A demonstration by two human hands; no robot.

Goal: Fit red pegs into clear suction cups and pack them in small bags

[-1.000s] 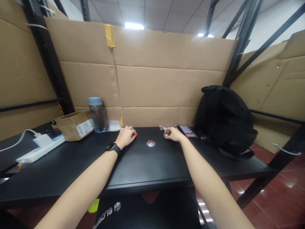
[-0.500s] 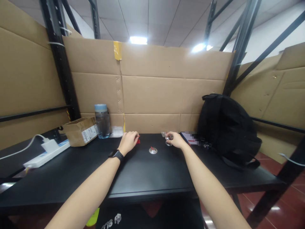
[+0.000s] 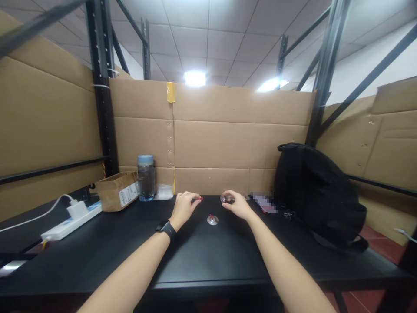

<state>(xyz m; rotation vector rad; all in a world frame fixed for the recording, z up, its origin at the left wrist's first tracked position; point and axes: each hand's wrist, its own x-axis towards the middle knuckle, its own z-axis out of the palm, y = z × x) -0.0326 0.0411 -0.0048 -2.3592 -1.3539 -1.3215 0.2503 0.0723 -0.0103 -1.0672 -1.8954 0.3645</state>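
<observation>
My left hand point(image 3: 185, 208), with a dark watch on its wrist, pinches a small red piece point(image 3: 201, 198) between thumb and fingertips above the black table. The piece is too small to make out its kind. My right hand point(image 3: 237, 204) has its fingers curled round a clear suction cup point(image 3: 223, 198), partly covered by the fingers. Between and nearer than both hands, another clear suction cup point(image 3: 213, 220) lies on the table with a red piece at its top; neither hand touches it.
At the left stand a white power strip point(image 3: 73, 221), an open cardboard box point(image 3: 117, 191) and a blue-lidded bottle point(image 3: 146, 178). A clear plastic bag point(image 3: 163, 191) lies beside the bottle. Rightward are a blurred flat item point(image 3: 265, 203) and a black backpack point(image 3: 319, 195). Cardboard walls the back.
My left hand has lifted and moved right, bringing the red piece out at its fingertips. The right hand stays about where it was, holding the cup. The camera view has tilted up.
</observation>
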